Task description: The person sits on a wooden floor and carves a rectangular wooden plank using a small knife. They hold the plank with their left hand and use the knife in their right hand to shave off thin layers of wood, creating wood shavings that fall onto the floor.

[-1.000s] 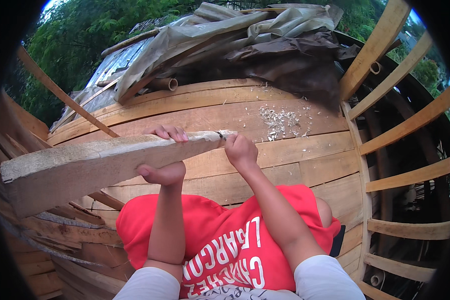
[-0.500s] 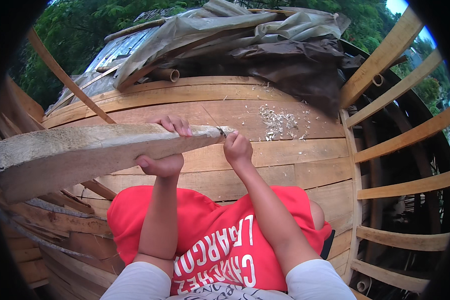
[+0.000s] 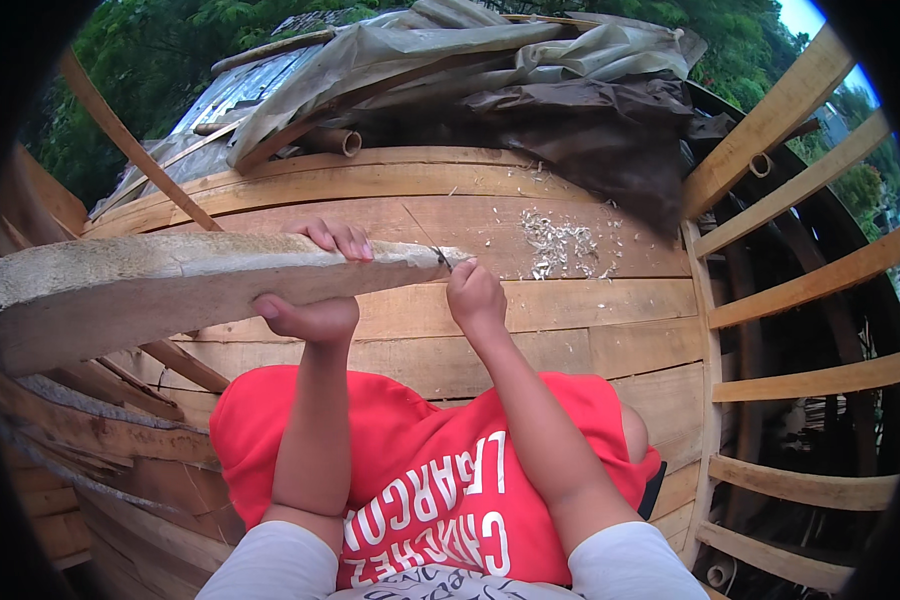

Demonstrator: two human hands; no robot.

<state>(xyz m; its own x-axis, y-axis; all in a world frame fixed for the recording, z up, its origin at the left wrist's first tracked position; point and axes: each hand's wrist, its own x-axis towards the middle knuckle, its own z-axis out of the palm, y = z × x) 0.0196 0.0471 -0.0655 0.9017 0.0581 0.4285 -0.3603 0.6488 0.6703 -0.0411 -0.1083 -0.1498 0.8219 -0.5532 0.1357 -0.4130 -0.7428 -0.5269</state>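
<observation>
A long, pale, rough plank (image 3: 180, 270) runs across from the left edge and narrows to a whittled tip near the middle. My left hand (image 3: 315, 318) clasps it from below, with the thumb on the near face and the fingers over the far edge. At the tip, my right hand (image 3: 477, 293) is closed in a fist. A thin dark strip, perhaps a blade or wire (image 3: 441, 256), crosses the tip next to that fist. Its grip end is hidden by the fingers, so its kind is unclear.
Pale wood shavings (image 3: 562, 245) lie scattered on the plank floor (image 3: 620, 300). Slatted wooden railing (image 3: 810, 380) stands on the right. Crumpled plastic sheeting (image 3: 390, 75) and a dark tarp (image 3: 600, 130) cover the far side, beside a bamboo pole end (image 3: 350, 143).
The plank's left part has risen slightly. My left hand has shifted a little left and up with it, while my right hand stays almost in place at the tip.
</observation>
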